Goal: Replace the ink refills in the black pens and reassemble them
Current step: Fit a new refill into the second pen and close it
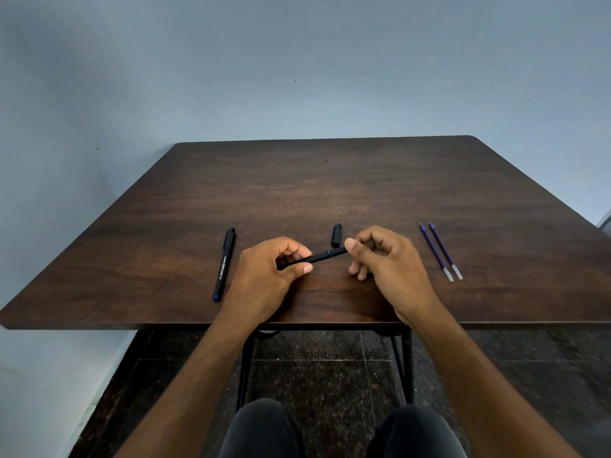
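I hold an uncapped black pen (322, 256) just above the dark wooden table (330, 186), near its front edge. My left hand (267, 276) grips the pen's lower left end. My right hand (383, 259) pinches the upper right end between thumb and fingers. The pen's black cap (336, 235) lies on the table just behind the pen. A second black pen (224, 263), capped and with white lettering, lies to the left of my left hand. Two blue ink refills (440, 251) lie side by side to the right of my right hand.
The table stands against a pale blue wall (297, 77). Its front edge runs under my wrists, and black metal legs (244, 368) show below it. My knees in dark trousers (264, 428) sit under the edge above a dark speckled floor.
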The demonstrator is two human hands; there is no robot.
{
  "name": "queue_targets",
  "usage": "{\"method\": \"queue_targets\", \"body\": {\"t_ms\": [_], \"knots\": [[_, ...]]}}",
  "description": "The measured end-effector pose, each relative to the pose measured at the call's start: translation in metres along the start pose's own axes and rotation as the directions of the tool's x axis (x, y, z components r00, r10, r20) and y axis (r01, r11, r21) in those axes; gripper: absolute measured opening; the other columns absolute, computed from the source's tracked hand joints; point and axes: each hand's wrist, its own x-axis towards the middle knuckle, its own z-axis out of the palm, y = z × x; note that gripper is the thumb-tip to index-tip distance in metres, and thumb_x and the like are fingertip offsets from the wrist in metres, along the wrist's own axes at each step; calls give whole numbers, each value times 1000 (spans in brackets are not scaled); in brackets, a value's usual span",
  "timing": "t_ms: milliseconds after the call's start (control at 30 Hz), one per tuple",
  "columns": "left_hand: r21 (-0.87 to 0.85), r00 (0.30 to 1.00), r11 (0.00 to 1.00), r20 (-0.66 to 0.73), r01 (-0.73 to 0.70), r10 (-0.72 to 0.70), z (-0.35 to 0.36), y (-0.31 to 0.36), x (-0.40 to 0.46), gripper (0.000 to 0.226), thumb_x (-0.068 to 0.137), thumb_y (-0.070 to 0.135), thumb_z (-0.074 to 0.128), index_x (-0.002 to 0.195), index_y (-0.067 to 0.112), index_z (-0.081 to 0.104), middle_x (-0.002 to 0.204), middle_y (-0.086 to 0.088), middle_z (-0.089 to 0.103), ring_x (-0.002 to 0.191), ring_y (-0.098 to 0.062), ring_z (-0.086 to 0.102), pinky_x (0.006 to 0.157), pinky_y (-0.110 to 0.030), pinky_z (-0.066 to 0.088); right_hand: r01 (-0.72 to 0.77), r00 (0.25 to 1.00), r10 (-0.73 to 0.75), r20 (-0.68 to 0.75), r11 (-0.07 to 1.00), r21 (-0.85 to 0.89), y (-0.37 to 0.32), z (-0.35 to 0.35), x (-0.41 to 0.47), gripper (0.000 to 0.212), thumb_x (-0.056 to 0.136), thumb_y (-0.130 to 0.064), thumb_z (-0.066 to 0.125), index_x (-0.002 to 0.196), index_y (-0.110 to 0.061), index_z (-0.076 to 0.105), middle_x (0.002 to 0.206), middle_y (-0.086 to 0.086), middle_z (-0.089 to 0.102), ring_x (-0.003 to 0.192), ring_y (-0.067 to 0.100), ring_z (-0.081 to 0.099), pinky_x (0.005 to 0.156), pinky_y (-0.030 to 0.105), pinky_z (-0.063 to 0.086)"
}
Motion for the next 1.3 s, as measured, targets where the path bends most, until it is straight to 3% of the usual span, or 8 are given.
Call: {"method": "queue_targets", "body": {"t_ms": [267,500,600,700,1167,1300], "knots": [[22,1000,1000,3,-15,15,0,-1,-1,19,84,19,79,97,31,72,90,15,70,88,5,62,77,-4,45,10,1000,-10,3,997,-78,-1,1,0,32,97,-35,64,70,-19,66,65,5,71,57,11,61,69,27,53],[36,1000,999,-20,-17,18,1,-2,0,16,87,20,77,101,27,74,92,16,70,88,6,62,76,-2,43,-23,1000,22,-7,998,-61,-3,2,-1,29,95,-43,65,80,-18,68,68,6,72,56,8,61,66,23,54],[35,1000,999,-22,-13,14,1,-2,1,16,87,20,76,102,27,74,92,16,70,88,6,62,75,-2,43,-48,999,49,1,993,105,-4,0,-2,12,93,-26,70,95,-14,70,74,11,71,57,10,61,62,24,53],[37,1000,999,-14,-2,3,2,-2,1,17,87,21,76,102,27,74,92,15,70,88,4,63,75,-4,44,-29,1000,27,11,989,148,-3,-1,-3,4,93,-11,70,97,-9,70,77,11,69,56,7,61,57,23,52],[9,1000,1000,-3,22,-22,1,-2,1,18,82,19,81,94,30,74,87,14,70,84,-1,65,77,-13,50,-44,999,43,12,994,99,3,-3,-1,6,92,-16,72,89,-10,71,69,13,72,57,15,59,62,28,51],[7,999,999,-4,33,-33,0,-1,1,18,81,17,81,93,28,74,87,12,70,84,-1,65,75,-9,49,-55,998,52,29,995,85,4,-3,0,8,93,-17,71,89,-10,70,66,10,69,57,14,58,61,28,50]]}}
